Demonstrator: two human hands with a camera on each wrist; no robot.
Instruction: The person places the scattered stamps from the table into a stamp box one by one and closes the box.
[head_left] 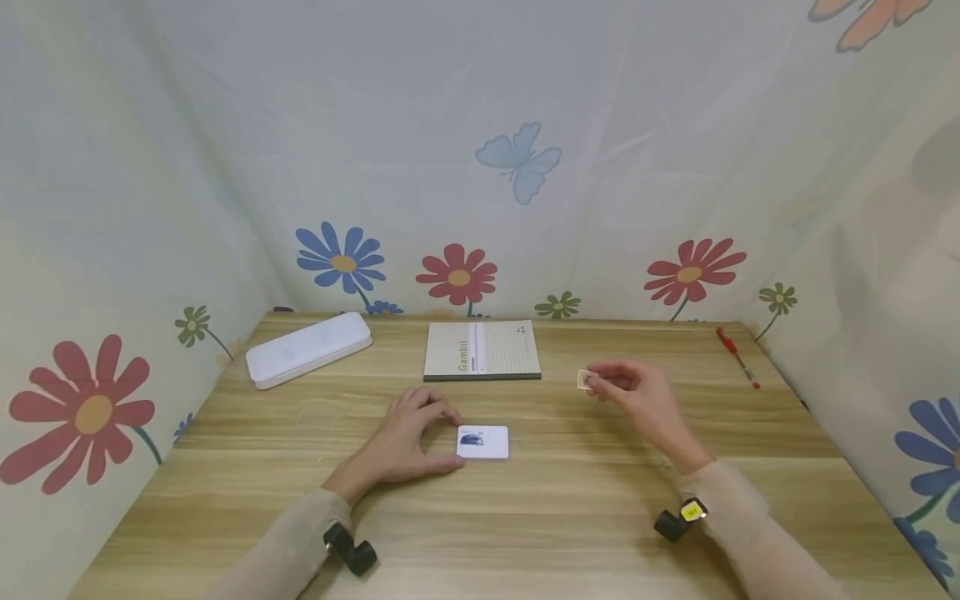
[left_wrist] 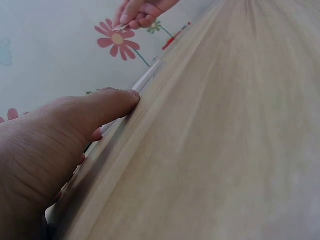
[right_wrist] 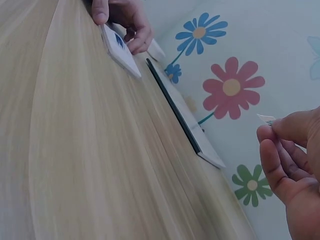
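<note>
My left hand (head_left: pixel 408 442) lies on the wooden table (head_left: pixel 525 517), thumb and curled fingers bracing the small white card box (head_left: pixel 483 442) so it stays put, while my right hand (head_left: pixel 637 392) pinches what looks like a small card (head_left: pixel 585 380) lifted clear above the table.

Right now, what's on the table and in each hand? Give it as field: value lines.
surface: wooden table, flowered cloth behind and at the sides
left hand: left hand rests on the table, fingers and thumb at the left edge of the small white card box
right hand: right hand holds a small card pinched, lifted off the table
far left: white case, shut
far middle: notebook, shut, lying flat
far right: red pen
</note>
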